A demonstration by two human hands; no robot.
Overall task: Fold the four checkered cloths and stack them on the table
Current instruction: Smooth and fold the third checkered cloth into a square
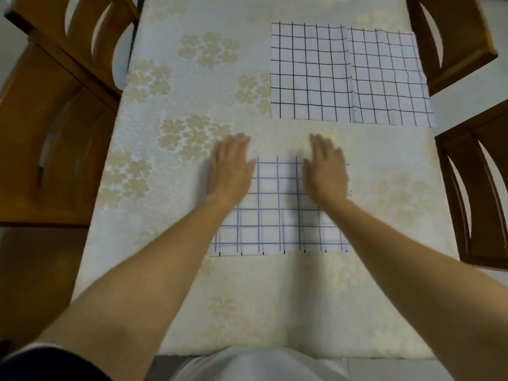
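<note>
Reaching over folded checkered cloth (277, 210), near centre of desk (170, 270) | left hand (231, 171) and right hand (325, 174) flat, fingers straight, gripping nothing | two unfolded cloths (308, 70) overlap far right | fourth unseen | I judge under half done.

Both bare forearms are reaching forward and angling inward. The left hand (231, 171) is lying palm down, fingers straight, close together and pointing away from the body. The right hand (325, 171) is mirroring it well apart, thumbs facing each other. Both sets of fingertips are showing blurred.
</note>
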